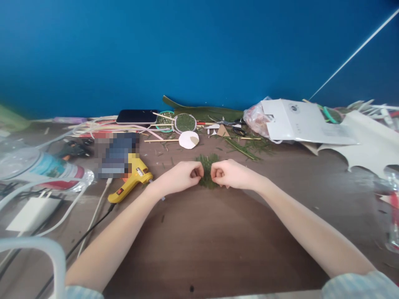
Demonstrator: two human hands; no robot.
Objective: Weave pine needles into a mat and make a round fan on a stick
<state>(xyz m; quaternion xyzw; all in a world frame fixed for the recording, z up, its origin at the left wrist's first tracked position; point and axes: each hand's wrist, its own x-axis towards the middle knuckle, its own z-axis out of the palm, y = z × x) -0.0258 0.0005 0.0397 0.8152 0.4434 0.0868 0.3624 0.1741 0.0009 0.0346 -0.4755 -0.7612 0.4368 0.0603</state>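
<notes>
Both hands, left point(183, 176) and right point(229, 173), pinch the green leaf mat point(208, 169) from opposite edges, keeping it flat on the counter point(199, 232)

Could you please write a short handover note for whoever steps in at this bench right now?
Left hand and right hand: both curled shut, pinching opposite sides of the green leafy piece on the brown table.
Nearby: yellow glue gun lying left of the hands; white paper disc and round green-filled ring behind.
Done: green piece assembled into a patch.
Left: cannot tell.
</notes>
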